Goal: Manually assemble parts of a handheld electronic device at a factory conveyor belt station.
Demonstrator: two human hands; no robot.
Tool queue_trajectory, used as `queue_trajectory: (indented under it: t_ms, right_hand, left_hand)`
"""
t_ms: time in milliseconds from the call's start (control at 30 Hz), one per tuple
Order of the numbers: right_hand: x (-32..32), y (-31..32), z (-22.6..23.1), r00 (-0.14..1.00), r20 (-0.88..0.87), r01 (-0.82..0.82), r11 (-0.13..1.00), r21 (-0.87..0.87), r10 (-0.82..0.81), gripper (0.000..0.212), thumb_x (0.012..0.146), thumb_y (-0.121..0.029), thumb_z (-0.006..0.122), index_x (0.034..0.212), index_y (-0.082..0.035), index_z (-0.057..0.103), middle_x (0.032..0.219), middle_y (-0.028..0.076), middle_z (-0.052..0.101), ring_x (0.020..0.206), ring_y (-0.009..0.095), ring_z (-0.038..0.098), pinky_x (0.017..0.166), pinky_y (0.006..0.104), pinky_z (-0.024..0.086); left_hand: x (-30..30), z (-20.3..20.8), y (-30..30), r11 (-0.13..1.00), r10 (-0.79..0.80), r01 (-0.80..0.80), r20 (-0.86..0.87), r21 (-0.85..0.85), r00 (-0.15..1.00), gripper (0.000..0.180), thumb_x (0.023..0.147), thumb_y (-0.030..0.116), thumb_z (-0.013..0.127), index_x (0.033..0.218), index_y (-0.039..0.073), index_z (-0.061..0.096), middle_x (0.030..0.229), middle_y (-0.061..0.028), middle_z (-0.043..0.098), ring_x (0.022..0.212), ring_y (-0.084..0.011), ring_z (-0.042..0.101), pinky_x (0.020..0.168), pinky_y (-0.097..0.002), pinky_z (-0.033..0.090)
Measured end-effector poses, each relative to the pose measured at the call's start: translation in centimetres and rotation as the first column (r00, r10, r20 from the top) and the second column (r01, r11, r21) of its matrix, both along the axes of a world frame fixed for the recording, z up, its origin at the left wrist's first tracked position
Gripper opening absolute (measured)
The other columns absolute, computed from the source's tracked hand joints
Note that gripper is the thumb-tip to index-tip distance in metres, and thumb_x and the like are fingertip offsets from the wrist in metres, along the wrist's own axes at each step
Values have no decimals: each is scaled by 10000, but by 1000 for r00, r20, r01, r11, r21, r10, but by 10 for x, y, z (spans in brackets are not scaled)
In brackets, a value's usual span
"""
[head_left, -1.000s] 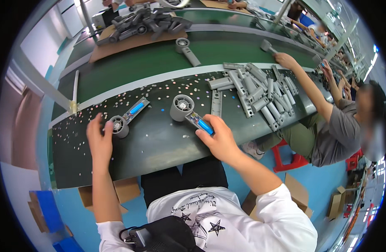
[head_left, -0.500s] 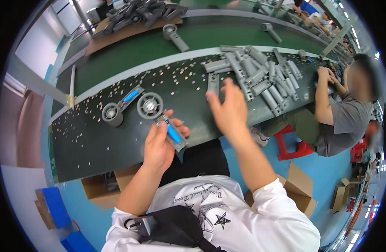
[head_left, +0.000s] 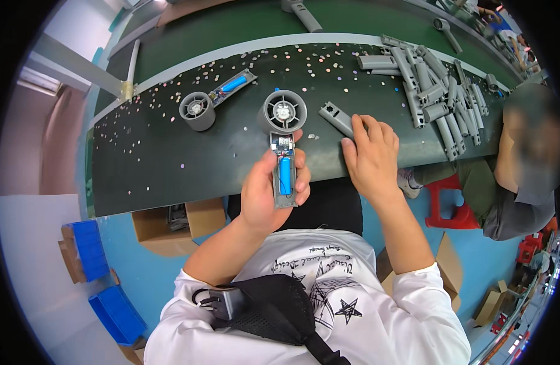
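Note:
My left hand (head_left: 269, 188) is closed around the handle of a grey handheld fan (head_left: 284, 112), held upright over the table edge with its round head uppermost. The handle's open side shows a small circuit board and a blue battery (head_left: 285, 175). To the right, my right hand (head_left: 375, 152) has thumb and fingers around the near end of a grey handle cover (head_left: 335, 117), which lies slanted on the dark table; that end is partly hidden by the fingers. Another opened fan (head_left: 198, 111) with a blue battery lies farther left.
A pile of grey handle covers (head_left: 438, 91) lies at the right of the table (head_left: 146, 176). Small pale round pieces are scattered across its far part. Beyond runs a green conveyor (head_left: 231, 36) carrying assembled fan bodies. A co-worker (head_left: 529, 164) sits at the right. Cardboard boxes (head_left: 207, 219) stand below.
My view has shifted, moving the table contents within it. The fan in my left hand has turned more upright. My right hand, previously open above the table, has come down onto the handle cover, now slanted.

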State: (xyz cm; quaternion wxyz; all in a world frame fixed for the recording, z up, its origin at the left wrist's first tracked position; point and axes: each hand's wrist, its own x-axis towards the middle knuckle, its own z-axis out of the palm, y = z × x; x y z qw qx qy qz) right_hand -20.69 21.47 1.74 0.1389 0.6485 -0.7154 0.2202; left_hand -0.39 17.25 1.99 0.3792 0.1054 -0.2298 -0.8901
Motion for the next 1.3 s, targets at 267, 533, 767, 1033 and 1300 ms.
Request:
queue_trajectory:
  t_ms: [267,533,767,1033,1300]
  right_hand:
    - [16,39,23,646,703,-185,955,-233,297,349,868,-25,608,1213,22,586,1132,173,563,987,314,577,861,389,470]
    - [43,48,42,617,649,-395,889,-232,444,406,813,10,664,1216,-3,618,1070,189,577,906,296,597,776,343,497]
    - [47,46,39,681,610,-360,910,-205,407,438,793,-9,687,1225,-15,617,1064,182,579,887,294,580,748,350,491]
    - [55,45,31,729,555,-326,916,-233,400,470,791,-22,689,1254,-26,605,1069,177,568,854,276,586,710,339,498]
    - [61,44,26,746,540,-284,919,-272,390,463,783,-8,688,1240,-13,613,1073,179,562,844,276,594,705,335,506]
  left_hand:
    - [1,0,12,986,57,-45,75,-158,996,552,1038,358,344,1482,51,230,1115,-102,518,869,-226,584,735,-374,527]
    - [-1,4,15,929,160,-88,175,-360,971,442,1039,411,301,1254,34,385,1141,-124,515,948,-249,600,835,-400,506]
    - [-3,5,20,955,190,-141,176,-262,966,433,1050,308,308,1393,44,288,1250,-89,471,1165,-208,495,1012,-405,397]
    - [-5,2,14,958,105,-81,73,-274,992,449,1044,262,361,1442,105,225,1313,-62,432,1232,-191,434,1064,-402,336]
    - [-10,3,19,962,143,-126,58,-241,988,556,1032,309,382,1499,95,170,1295,-113,425,1207,-223,441,1065,-400,334]
